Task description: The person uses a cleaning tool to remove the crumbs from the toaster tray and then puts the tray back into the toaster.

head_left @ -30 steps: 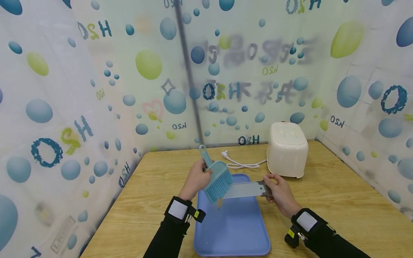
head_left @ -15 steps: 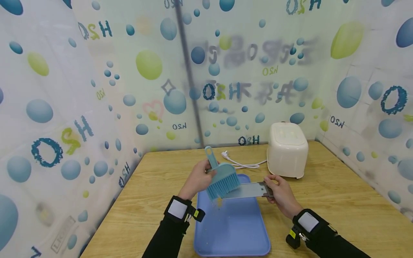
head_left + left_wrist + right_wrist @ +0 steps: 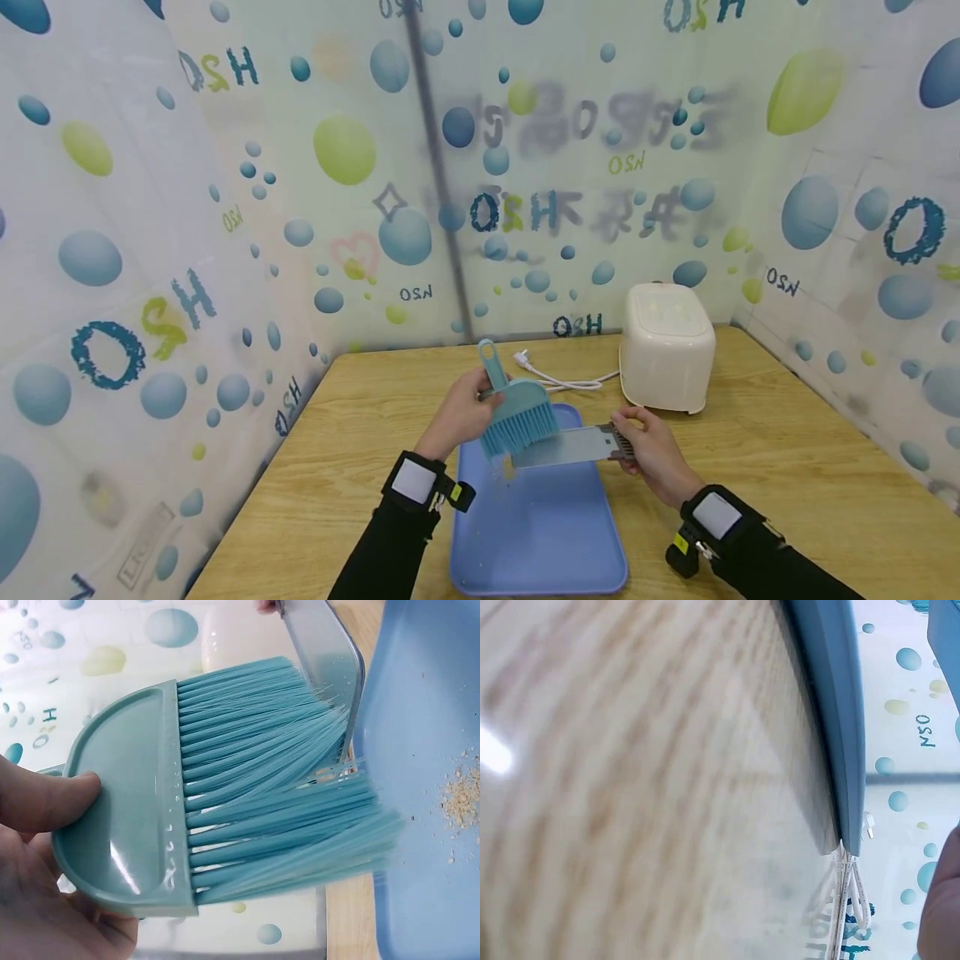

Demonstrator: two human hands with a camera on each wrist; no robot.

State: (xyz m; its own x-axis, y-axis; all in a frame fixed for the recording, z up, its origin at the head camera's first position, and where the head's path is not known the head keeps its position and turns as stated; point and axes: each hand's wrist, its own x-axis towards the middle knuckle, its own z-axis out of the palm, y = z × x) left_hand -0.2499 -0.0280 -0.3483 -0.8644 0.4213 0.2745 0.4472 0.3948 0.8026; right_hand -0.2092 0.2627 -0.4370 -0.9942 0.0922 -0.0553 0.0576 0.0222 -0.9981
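Observation:
My left hand [image 3: 459, 410] grips a teal hand brush [image 3: 517, 417] by the base of its handle, thumb on the flat head. In the left wrist view the bristles [image 3: 262, 735] fan out against the crumb tray [image 3: 322, 656]. My right hand [image 3: 654, 446] pinches the ridged grey end of that flat, pale crumb tray [image 3: 566, 447], which tilts down to the left. Both stand above a blue tray [image 3: 540, 533]. A small heap of crumbs [image 3: 461, 799] lies on the blue tray. In the right wrist view only a bit of the right hand [image 3: 941, 907] shows.
A white toaster [image 3: 667, 354] stands at the back right of the wooden table [image 3: 772, 450]. Its white cord [image 3: 573, 386] lies loosely coiled beside it, the plug to the left. A patterned curtain [image 3: 360, 208] hangs close around the table.
The brush has moved right over the crumb tray, and in the last half second the crumb tray's left end has dipped lower. The blue tray and toaster stay where they were.

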